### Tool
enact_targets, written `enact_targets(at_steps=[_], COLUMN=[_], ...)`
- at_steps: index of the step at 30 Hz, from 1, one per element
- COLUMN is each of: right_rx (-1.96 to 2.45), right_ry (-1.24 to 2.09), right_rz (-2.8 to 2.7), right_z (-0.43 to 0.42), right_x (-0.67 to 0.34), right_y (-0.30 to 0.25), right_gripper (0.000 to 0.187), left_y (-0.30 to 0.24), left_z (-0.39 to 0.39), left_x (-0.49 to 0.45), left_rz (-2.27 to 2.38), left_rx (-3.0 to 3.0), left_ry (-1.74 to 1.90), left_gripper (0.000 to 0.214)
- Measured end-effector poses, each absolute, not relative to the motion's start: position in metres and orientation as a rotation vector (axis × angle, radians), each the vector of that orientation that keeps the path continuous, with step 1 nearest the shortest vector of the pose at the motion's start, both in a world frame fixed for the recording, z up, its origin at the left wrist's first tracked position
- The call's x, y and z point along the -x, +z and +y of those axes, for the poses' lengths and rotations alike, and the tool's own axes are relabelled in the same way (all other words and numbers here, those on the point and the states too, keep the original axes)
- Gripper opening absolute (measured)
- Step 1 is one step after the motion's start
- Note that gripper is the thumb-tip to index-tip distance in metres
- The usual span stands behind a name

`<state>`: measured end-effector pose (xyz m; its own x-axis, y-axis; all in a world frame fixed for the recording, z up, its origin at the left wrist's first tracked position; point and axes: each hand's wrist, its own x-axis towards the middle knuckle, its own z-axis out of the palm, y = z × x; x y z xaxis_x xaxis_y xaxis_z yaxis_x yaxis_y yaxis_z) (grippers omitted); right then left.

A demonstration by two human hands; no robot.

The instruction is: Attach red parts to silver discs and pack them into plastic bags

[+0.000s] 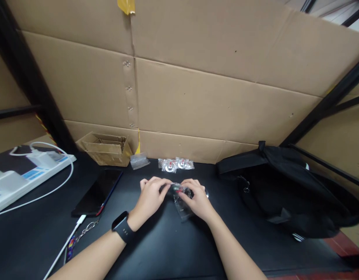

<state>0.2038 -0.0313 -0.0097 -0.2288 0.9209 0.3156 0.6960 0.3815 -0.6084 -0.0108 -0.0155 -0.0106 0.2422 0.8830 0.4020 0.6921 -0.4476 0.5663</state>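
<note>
A small clear plastic bag (183, 208) hangs between my two hands, low over the black tabletop. My left hand (152, 194) pinches its upper edge between thumb and fingers. My right hand (197, 197) is closed on the bag's other side, with a bit of red showing near the thumb. What the bag holds is mostly hidden by my fingers. Something shiny (207, 193) peeks out beside my right hand, too small to name. Beyond my hands lie several clear packets (170, 166) with round silvery pieces and red spots in them.
At the back left stand an open cardboard box (106, 153) and some flat clear bags (139, 160). A phone (98, 192) on a white cable lies left, near a white power strip (33, 177). A black backpack (290, 190) fills the right. A cardboard wall (197, 97) closes the back.
</note>
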Motion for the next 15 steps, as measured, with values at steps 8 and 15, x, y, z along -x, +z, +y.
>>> enact_targets(at_steps=[8, 15], right_rx=[1.299, 1.542], right_ry=[0.639, 0.608], right_rz=[-1.856, -1.679], right_z=[-0.021, 0.046], right_x=[-0.204, -0.228], right_y=[-0.010, -0.001], right_gripper=[0.020, 0.021], left_y=[-0.012, -0.009], left_z=[-0.010, -0.018], left_x=[0.017, 0.021], left_rz=[1.457, 1.544], left_rx=[-2.140, -2.303], left_ry=[0.991, 0.828], left_gripper=[0.019, 0.021])
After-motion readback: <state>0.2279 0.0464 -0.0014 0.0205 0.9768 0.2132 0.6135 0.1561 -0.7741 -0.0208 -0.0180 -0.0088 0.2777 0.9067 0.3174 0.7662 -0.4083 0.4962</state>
